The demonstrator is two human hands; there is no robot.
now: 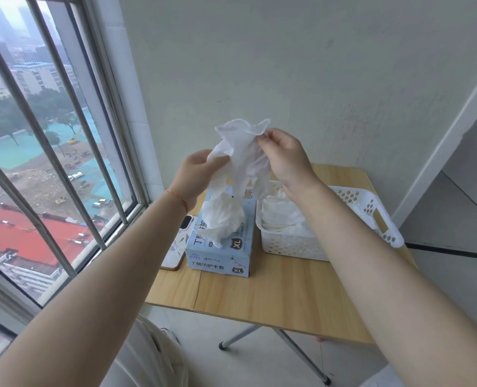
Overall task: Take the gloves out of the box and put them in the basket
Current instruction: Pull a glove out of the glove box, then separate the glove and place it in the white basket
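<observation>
A bunch of thin white gloves (240, 155) hangs in the air above the light blue glove box (223, 254), its lower end trailing down to the box's top. My left hand (196, 174) grips the bunch on its left side. My right hand (283, 156) pinches its upper right edge. The box stands on the wooden table, marked XL. To its right stands the white perforated basket (368, 216), with several white gloves (280, 217) lying inside.
A phone in a white case (177, 244) lies left of the box at the table's left edge. The small folding wooden table (273, 294) stands in a corner, with a barred window on the left and a wall behind.
</observation>
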